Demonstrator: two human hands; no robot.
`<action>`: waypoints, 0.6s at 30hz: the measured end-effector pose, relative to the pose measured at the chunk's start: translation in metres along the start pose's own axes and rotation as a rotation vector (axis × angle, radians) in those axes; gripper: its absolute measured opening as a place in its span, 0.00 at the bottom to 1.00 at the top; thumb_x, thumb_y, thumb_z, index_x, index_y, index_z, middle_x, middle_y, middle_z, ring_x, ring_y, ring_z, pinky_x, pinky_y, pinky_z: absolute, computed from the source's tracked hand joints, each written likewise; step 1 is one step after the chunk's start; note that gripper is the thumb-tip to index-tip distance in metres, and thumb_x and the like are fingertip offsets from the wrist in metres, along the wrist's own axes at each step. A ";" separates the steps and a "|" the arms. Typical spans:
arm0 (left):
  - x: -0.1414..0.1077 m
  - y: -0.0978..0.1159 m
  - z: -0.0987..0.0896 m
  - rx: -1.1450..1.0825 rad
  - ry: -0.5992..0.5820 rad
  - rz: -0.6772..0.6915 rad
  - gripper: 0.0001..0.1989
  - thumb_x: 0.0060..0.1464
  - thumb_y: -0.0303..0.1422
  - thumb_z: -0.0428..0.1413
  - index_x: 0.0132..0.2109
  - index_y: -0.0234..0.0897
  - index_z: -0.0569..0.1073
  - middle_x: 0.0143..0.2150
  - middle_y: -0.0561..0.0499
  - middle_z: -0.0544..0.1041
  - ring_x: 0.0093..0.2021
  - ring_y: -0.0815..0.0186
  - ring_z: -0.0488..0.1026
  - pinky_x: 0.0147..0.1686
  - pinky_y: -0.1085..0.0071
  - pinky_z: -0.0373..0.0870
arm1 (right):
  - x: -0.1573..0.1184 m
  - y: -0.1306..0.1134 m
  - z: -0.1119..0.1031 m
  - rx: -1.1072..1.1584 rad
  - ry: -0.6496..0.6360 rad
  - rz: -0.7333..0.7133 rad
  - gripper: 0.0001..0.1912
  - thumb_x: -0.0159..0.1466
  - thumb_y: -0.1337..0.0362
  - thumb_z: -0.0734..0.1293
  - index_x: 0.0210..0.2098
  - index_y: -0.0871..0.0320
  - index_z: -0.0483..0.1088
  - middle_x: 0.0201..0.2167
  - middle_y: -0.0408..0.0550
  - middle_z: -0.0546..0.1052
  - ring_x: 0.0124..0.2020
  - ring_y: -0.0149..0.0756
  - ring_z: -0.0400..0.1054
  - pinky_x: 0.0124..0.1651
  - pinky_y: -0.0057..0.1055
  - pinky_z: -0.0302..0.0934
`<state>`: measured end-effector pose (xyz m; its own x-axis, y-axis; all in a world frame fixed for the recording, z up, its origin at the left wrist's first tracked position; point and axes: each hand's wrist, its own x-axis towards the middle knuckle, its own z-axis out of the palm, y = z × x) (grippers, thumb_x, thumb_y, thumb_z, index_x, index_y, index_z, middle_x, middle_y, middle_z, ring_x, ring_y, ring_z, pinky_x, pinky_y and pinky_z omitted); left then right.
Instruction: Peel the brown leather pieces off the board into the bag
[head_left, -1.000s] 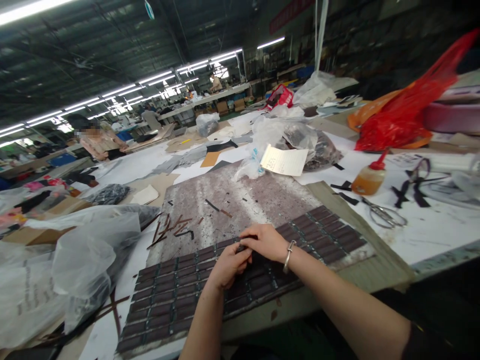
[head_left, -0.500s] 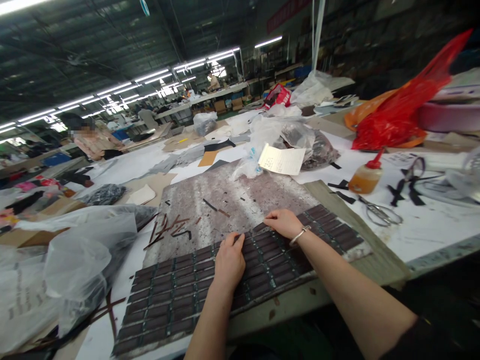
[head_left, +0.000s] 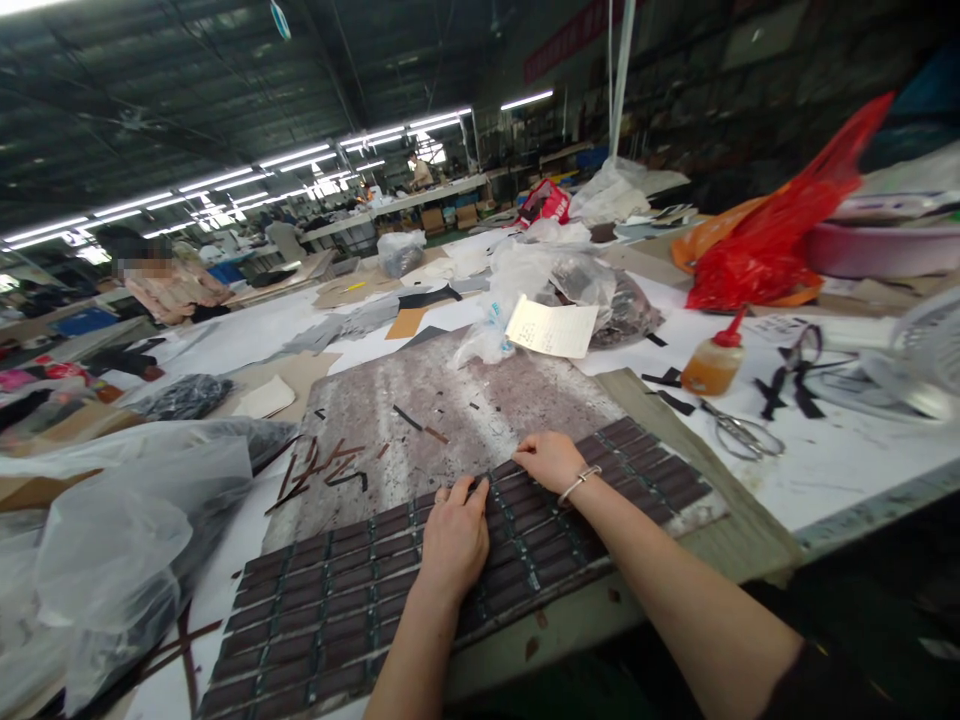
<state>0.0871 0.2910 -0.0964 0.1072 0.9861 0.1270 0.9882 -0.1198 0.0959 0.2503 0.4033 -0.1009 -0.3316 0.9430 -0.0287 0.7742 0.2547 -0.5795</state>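
Observation:
Rows of small dark brown rectangular pieces (head_left: 347,580) with dark green bands between them lie side by side on a stained board (head_left: 420,380). My left hand (head_left: 455,535) rests on these rows near their middle, fingers apart and the fingertips at the far edge. Just right of it, my right hand (head_left: 553,462), with a bracelet (head_left: 581,483) at the wrist, is closed in a pinch at the far edge of the rows. A dark brown piece (head_left: 501,468) shows at its fingertips, partly hidden by the fingers. Loose brown and black strips (head_left: 322,465) lie on the board's left side.
To the right are scissors (head_left: 742,432), a bottle of amber liquid (head_left: 712,362) with a red tip, and a red plastic bag (head_left: 765,245). Beyond the board sits a notepad (head_left: 551,328) against a clear bag. Clear plastic bags (head_left: 127,530) crowd the left. A person (head_left: 176,280) stands farther off.
The view has shifted slightly, so the scene sits a little farther left and lower. Both hands stay at the far edge of the rows, the left fingertips close to the pinched piece.

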 end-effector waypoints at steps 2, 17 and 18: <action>0.000 0.001 0.001 0.015 0.003 0.001 0.21 0.56 0.29 0.41 0.56 0.42 0.64 0.53 0.47 0.64 0.45 0.58 0.61 0.47 0.63 0.61 | -0.001 -0.002 -0.001 -0.033 -0.013 0.010 0.13 0.57 0.58 0.60 0.32 0.53 0.76 0.31 0.44 0.77 0.35 0.35 0.69 0.36 0.26 0.58; 0.000 0.007 0.001 0.081 0.011 -0.038 0.22 0.56 0.29 0.41 0.55 0.47 0.65 0.52 0.47 0.64 0.41 0.58 0.62 0.41 0.64 0.64 | -0.027 -0.020 -0.005 -0.420 0.046 -0.268 0.13 0.62 0.67 0.56 0.39 0.53 0.71 0.41 0.49 0.70 0.43 0.38 0.60 0.44 0.31 0.52; -0.001 0.008 0.002 0.071 0.014 -0.038 0.21 0.56 0.29 0.41 0.55 0.47 0.65 0.52 0.47 0.64 0.41 0.58 0.62 0.41 0.63 0.64 | -0.031 -0.022 -0.005 -0.447 0.013 -0.308 0.14 0.62 0.68 0.56 0.39 0.53 0.71 0.41 0.50 0.70 0.43 0.39 0.59 0.44 0.33 0.51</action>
<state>0.0948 0.2897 -0.0974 0.0682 0.9880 0.1388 0.9968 -0.0732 0.0312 0.2466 0.3700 -0.0831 -0.5748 0.8122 0.1000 0.7970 0.5833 -0.1568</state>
